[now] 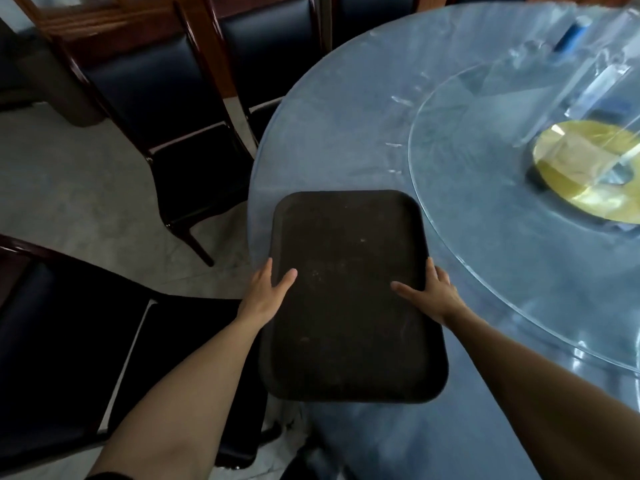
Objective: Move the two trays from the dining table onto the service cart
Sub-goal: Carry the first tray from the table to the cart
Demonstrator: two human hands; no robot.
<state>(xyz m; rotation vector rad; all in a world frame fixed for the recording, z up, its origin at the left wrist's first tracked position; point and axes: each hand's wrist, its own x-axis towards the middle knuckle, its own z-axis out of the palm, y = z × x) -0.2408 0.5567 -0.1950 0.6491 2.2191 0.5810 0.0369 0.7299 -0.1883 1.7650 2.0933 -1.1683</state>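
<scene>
Between our left hand [268, 296] and right hand [431, 296] sits the dark tray [349, 296], gripped by both long edges over the dining table [329, 133]

Left grip [268, 294], right grip [431, 294] clasped

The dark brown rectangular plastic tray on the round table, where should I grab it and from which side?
Grip the dark brown rectangular plastic tray by its two long raised rims, one hand per side, coming from its near end. It is flat and wide with a low lip, so thumbs on top and fingers under hold best, as the left hand and right hand do.
</scene>
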